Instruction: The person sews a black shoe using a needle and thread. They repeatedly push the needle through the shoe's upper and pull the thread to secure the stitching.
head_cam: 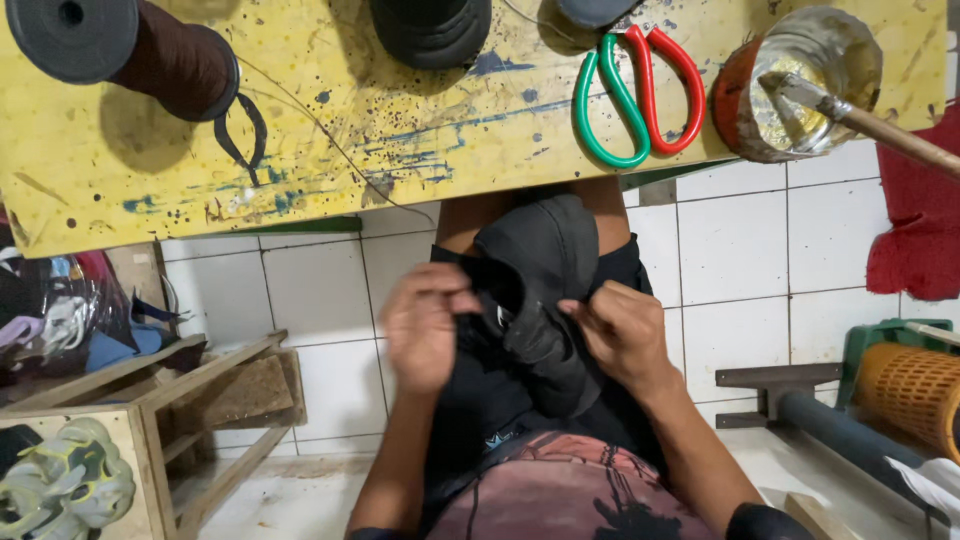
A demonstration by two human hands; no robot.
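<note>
Black shoe upper (535,290) is held over the lap, below the near edge of the yellow paint-spattered worktop (330,130). Left hand (425,325) is closed on the upper's left edge, fingers curled in; motion blur hides the exact pinch. Right hand (620,335) is closed on the right edge, thumb pressed against the fabric. The piece is stretched between both hands, toe end pointing toward the worktop.

On the worktop: scissors with one green and one red handle (640,95), a dark brown thread spool (165,60), a tin can (800,80) with a wooden-handled tool resting in it. A wooden crate (170,410) stands on the white tiled floor to the left.

Judgement on handling: even tension on both edges would be best kept, the grip placed close to the seam, so that the soft material is not twisted or creased while being worked.
</note>
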